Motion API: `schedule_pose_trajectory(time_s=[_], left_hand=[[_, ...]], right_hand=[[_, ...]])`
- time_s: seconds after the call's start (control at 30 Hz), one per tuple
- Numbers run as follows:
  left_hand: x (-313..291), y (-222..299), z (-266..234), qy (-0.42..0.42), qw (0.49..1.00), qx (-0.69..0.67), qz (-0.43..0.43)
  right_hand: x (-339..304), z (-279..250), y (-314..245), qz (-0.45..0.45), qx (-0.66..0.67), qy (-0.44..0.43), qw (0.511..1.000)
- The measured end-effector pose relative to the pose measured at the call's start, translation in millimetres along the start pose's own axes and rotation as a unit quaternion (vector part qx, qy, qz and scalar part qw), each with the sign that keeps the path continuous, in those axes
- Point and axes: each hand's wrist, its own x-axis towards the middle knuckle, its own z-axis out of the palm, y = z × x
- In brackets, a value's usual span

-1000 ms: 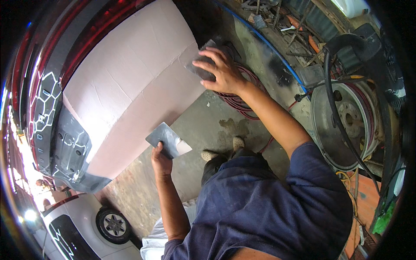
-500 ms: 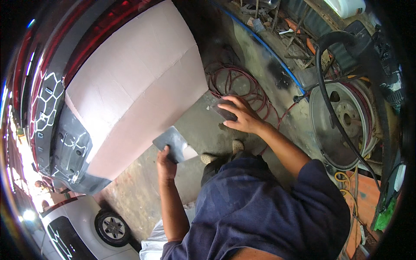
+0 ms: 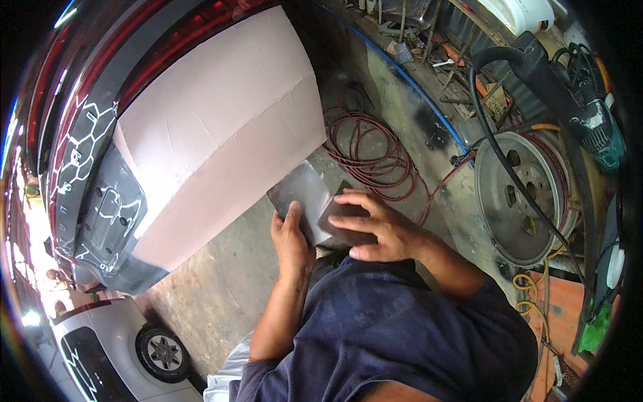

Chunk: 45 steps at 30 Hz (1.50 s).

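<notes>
My left hand is closed on a flat grey metal plate, with the thumb lying on its upper face. My right hand grips a thin dark rectangular spreader, fingers stretched across its top. The spreader's edge meets or overlaps the right side of the plate in front of my body; actual contact cannot be told. Beyond the plate, at the left, rises a car body panel coated in pale pinkish filler, with faint ridges across it.
A red tail light and a dark bumper part border the panel. A coiled dark red hose lies on the floor ahead. At the right are a wheel rim and a teal power tool. Another white vehicle stands lower left.
Both hands have come together in front of my body. The plate has moved right and the spreader has come down and back against or over its side. The view has shifted slightly.
</notes>
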Motion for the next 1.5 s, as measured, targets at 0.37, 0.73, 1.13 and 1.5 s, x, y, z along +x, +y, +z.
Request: schedule_pose_trajectory(time_s=[0.37, 0.73, 1.13, 1.5], left_hand=[[-22.1, 42.6, -13.0, -0.016, 0.938, 0.148, 0.312], [-12.2, 66.4, -29.6, 0.084, 0.905, 0.056, 0.414], [-21.9, 42.9, -78.8, 0.127, 0.928, 0.086, 0.339], [-23.7, 39.8, -92.1, 0.115, 0.936, 0.111, 0.314]], right_hand=[[39.8, -17.6, -18.8, 0.007, -0.12, 0.072, 0.99], [59.6, 29.0, 47.4, 0.009, -0.208, 0.092, 0.974], [149.9, -1.6, 119.4, -0.015, -0.325, 0.214, 0.921], [158.9, -3.2, 130.8, -0.021, -0.316, 0.215, 0.924]])
